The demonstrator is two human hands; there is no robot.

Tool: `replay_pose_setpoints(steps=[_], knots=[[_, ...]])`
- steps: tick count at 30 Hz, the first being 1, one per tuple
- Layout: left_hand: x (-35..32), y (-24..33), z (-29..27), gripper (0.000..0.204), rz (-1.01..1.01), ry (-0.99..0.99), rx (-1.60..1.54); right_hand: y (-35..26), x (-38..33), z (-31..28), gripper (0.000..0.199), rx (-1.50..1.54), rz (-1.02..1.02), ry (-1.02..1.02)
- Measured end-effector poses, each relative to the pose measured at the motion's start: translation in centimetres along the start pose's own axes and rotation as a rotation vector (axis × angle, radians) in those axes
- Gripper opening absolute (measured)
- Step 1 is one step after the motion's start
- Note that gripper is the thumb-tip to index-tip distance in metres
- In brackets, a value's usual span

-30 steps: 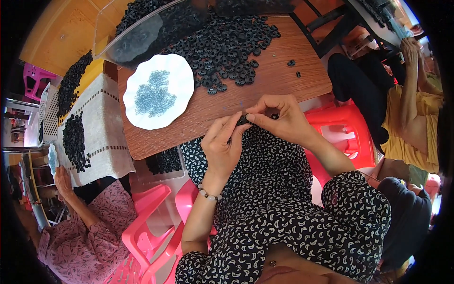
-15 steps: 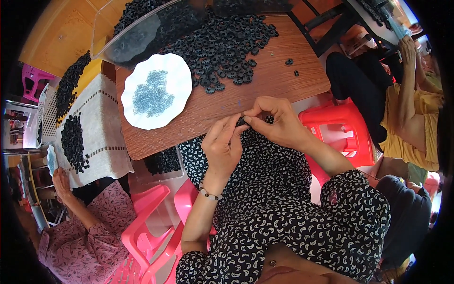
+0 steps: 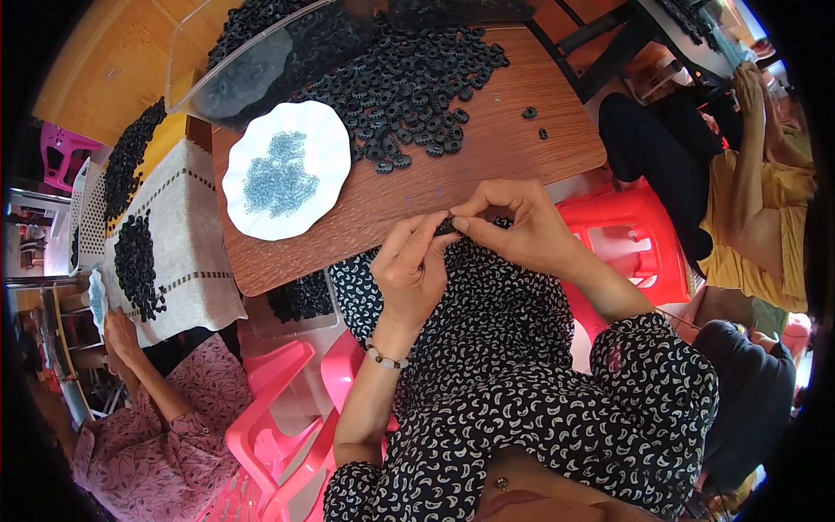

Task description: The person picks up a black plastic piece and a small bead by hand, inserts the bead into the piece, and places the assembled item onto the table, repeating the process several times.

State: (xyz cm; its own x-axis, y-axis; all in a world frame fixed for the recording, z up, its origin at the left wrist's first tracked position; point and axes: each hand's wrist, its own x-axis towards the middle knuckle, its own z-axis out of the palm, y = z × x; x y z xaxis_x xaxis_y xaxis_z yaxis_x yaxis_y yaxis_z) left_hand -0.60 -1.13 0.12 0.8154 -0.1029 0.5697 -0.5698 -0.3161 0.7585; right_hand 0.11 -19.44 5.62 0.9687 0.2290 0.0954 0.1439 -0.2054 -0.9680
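Observation:
Just past the table's near edge, above my lap, both hands meet at a small black plastic piece [image 3: 445, 226]. My left hand [image 3: 410, 265] has its fingers closed around the piece's left side. The thumb and forefinger of my right hand [image 3: 515, 228] pinch its right end. Fingers cover most of the piece, so its exact shape is hidden. Ahead, a heap of black oval notched pieces [image 3: 409, 87] spreads over the brown table [image 3: 513, 113]. A white wavy-rimmed plate [image 3: 326, 187] at the left bears a pile of tiny grey-blue bits [image 3: 280, 178].
A clear plastic box [image 3: 252, 65] of black pieces stands at the table's far left. Below the near edge sits another clear bin [image 3: 300, 300]. Pink chairs [image 3: 270, 409] and a red stool [image 3: 626, 235] flank me. Other people work at the left and right.
My hands stay together on the black piece, with only slight finger movement. At the left, another person's hand has shifted a little beside a small pale plate.

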Motion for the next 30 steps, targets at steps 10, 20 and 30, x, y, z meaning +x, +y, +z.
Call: replay_pose_setpoints(steps=[10,20,30], knots=[[0.2,0.0,-0.2,0.035,-0.053,-0.041,-0.048,0.4,1.0,-1.2,0.015,0.257,0.245,-0.118],[0.4,0.1,0.0,0.029,-0.084,-0.078,-0.018,0.9,0.9,-1.4,0.015,0.210,0.170,-0.117],[0.4,0.1,0.0,0.026,-0.078,-0.051,-0.056,-1.3,0.2,-1.0,0.015,-0.090,-0.018,-0.013]])
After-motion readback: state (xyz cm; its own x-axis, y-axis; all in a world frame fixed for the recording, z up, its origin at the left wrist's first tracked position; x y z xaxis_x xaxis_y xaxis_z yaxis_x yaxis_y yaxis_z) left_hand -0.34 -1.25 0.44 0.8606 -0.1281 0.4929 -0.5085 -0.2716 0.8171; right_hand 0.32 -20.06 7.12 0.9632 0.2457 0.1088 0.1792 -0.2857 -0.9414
